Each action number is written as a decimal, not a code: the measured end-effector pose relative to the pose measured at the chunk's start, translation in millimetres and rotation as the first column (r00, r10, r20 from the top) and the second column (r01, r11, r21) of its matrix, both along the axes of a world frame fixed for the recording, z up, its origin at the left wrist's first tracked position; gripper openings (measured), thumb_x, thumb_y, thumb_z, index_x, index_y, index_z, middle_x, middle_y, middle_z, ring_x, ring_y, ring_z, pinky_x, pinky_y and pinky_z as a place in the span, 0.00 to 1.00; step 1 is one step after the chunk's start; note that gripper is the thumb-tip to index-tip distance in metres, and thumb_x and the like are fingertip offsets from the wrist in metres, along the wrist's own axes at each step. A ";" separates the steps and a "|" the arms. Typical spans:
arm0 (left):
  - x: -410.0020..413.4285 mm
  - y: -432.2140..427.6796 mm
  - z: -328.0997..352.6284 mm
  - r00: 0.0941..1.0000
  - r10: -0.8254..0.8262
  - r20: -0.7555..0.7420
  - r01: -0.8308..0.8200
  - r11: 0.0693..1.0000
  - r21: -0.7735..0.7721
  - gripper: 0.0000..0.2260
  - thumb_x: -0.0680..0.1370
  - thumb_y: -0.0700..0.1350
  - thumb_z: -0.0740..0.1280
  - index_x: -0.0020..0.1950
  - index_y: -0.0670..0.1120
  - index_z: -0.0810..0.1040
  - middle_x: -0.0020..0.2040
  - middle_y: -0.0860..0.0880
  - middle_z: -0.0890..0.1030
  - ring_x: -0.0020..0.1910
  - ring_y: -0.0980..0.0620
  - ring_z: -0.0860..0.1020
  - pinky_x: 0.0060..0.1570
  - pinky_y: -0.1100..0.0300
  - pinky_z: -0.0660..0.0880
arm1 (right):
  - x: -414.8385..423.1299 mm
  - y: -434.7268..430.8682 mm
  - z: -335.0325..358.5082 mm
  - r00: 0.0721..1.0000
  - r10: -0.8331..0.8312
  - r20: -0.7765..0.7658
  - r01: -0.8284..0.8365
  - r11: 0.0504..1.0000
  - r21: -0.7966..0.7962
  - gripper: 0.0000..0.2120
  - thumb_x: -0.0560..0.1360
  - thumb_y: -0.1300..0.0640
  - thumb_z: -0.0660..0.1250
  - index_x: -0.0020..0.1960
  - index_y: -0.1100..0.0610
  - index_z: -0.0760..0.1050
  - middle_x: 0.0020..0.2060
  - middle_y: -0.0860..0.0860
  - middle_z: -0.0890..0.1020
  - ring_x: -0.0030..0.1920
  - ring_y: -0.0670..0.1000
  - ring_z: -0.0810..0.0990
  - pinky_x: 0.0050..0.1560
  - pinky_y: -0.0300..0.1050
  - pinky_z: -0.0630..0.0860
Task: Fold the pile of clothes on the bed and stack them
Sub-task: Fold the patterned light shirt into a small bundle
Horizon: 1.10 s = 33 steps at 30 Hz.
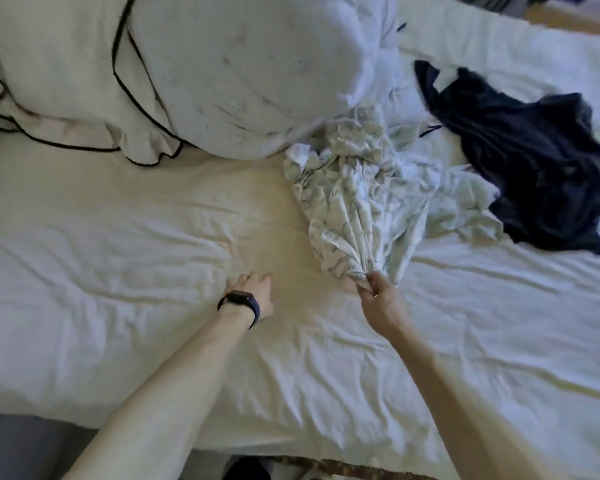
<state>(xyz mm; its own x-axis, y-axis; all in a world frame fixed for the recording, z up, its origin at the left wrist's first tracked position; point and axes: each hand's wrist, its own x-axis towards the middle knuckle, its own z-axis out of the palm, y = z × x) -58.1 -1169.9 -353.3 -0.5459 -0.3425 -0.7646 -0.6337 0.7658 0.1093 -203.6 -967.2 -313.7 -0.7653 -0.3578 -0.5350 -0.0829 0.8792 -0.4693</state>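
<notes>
Left hand (253,289), with a dark watch (239,301), rests open on the bed sheet (118,271), holding nothing. Right hand (378,296) pinches the bunched near edge of the printed garment (354,202), which trails back toward the dark garment (520,161) and pillows (205,74). Best to drag it onto the bare sheet and let the left hand take a second corner to spread it flat.

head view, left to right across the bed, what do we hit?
black-piped pillow → left hand → pale patterned garment, its near end pinched by the right hand → dark navy garment
</notes>
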 end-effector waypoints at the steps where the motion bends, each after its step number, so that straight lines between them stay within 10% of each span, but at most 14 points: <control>1: 0.9 16.4 20.2 0.997 0.040 -0.058 -0.039 0.999 0.018 0.32 0.80 0.54 0.63 0.81 0.51 0.54 0.76 0.44 0.65 0.73 0.41 0.66 0.69 0.46 0.66 | 5.3 12.3 22.5 1.000 -0.020 0.018 0.021 0.998 -0.053 0.03 0.82 0.55 0.63 0.53 0.51 0.75 0.38 0.47 0.77 0.41 0.51 0.76 0.37 0.45 0.67; 5: -3.0 89.6 110.3 0.894 0.165 -0.416 -0.143 0.986 0.083 0.45 0.76 0.57 0.69 0.79 0.63 0.37 0.82 0.47 0.48 0.78 0.43 0.58 0.74 0.47 0.60 | 23.8 71.8 118.9 0.998 -0.034 0.048 0.044 0.971 -0.234 0.06 0.82 0.55 0.65 0.46 0.47 0.75 0.33 0.44 0.76 0.32 0.44 0.74 0.30 0.35 0.68; 8: -2.8 147.9 172.0 0.775 0.089 -0.626 -0.087 0.996 0.035 0.43 0.74 0.61 0.70 0.80 0.64 0.44 0.82 0.50 0.48 0.78 0.46 0.56 0.73 0.49 0.57 | 43.6 122.0 182.8 0.996 -0.025 0.085 0.053 0.937 -0.345 0.06 0.81 0.57 0.67 0.47 0.48 0.76 0.36 0.47 0.78 0.36 0.50 0.76 0.43 0.55 0.78; 15: 35.7 273.9 240.9 0.617 0.107 -0.780 -0.040 0.994 0.105 0.02 0.79 0.55 0.66 0.50 0.58 0.76 0.44 0.54 0.80 0.44 0.48 0.77 0.37 0.59 0.63 | 62.4 216.1 257.7 0.997 -0.054 0.050 0.073 0.846 -0.528 0.04 0.80 0.59 0.68 0.48 0.51 0.79 0.33 0.47 0.79 0.36 0.50 0.78 0.47 0.62 0.79; 19: 46.5 282.6 277.3 0.559 0.339 -0.757 -0.202 0.941 0.272 0.06 0.79 0.55 0.69 0.45 0.55 0.79 0.39 0.54 0.82 0.38 0.52 0.79 0.32 0.66 0.70 | 61.2 249.0 272.9 0.996 -0.085 0.027 0.087 0.842 -0.533 0.04 0.80 0.57 0.69 0.48 0.48 0.79 0.38 0.49 0.80 0.42 0.56 0.81 0.48 0.56 0.81; 24: 33.7 259.3 340.7 0.515 0.329 -0.792 -0.156 0.944 0.291 0.06 0.73 0.55 0.76 0.39 0.61 0.80 0.32 0.62 0.80 0.35 0.64 0.78 0.35 0.71 0.72 | 61.5 281.3 288.6 0.980 -0.189 -0.068 0.118 0.817 -0.564 0.08 0.77 0.53 0.73 0.43 0.41 0.80 0.38 0.45 0.82 0.33 0.38 0.77 0.33 0.29 0.71; 33: 2.2 225.2 437.2 0.487 0.226 -0.844 0.062 0.955 0.291 0.09 0.78 0.56 0.70 0.43 0.53 0.85 0.35 0.53 0.83 0.36 0.57 0.79 0.40 0.55 0.75 | 33.1 280.1 372.5 0.933 -0.255 -0.254 0.034 0.764 -0.644 0.01 0.75 0.50 0.74 0.45 0.43 0.84 0.35 0.44 0.82 0.35 0.42 0.77 0.36 0.34 0.72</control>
